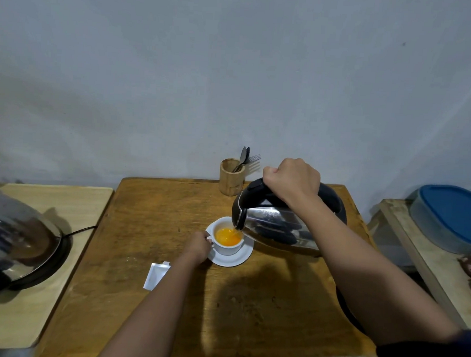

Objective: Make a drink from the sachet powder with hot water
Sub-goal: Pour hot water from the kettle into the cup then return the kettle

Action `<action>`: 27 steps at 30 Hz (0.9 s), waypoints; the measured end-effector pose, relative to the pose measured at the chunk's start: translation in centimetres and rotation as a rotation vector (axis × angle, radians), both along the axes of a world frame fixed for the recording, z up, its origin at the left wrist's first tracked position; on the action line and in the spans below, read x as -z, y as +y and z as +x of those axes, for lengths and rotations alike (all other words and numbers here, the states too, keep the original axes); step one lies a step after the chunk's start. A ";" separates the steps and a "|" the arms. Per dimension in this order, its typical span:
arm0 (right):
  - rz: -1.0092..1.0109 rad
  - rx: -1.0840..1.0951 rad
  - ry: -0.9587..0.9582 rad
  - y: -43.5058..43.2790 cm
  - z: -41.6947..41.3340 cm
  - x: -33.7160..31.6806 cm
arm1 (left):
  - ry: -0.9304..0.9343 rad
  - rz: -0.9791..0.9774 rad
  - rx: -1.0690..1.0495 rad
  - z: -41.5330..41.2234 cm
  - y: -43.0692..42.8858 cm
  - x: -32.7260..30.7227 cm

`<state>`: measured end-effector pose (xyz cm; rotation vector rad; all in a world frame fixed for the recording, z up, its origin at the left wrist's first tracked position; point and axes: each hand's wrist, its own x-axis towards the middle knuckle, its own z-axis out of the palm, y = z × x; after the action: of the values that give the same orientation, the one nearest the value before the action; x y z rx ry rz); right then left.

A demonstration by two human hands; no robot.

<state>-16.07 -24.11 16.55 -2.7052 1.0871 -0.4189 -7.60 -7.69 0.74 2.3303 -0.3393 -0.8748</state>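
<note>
A white cup (pixel 229 249) holding orange liquid stands on a white saucer (pixel 241 259) in the middle of the wooden table (pixel 150 228). My right hand (pixel 293 180) grips the black handle of a steel kettle (pixel 275 224), tilted with its spout over the cup's right rim. My left hand (pixel 198 246) holds the cup's handle on its left side. An opened white sachet (pixel 155 275) lies flat on the table to the left of my left forearm.
A wooden holder (pixel 230 178) with spoons and a fork stands at the table's back edge. A second steel kettle (pixel 15 237) sits on its corded base on the lighter table at left. A grey tub with a blue lid (pixel 450 214) rests on the right bench.
</note>
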 end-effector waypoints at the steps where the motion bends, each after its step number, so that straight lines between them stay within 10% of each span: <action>1: 0.002 0.000 0.000 0.0 0.0 -0.1 | 0.000 0.003 -0.005 0.0 0.0 0.0; 27: -0.005 -0.016 0.004 0.3 0.0 0.5 | -0.024 -0.007 -0.031 -0.4 0.1 -0.2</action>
<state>-16.09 -23.77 16.08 -2.7185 1.0654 -0.4143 -7.98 -7.59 0.91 2.3350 -0.3149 -0.8306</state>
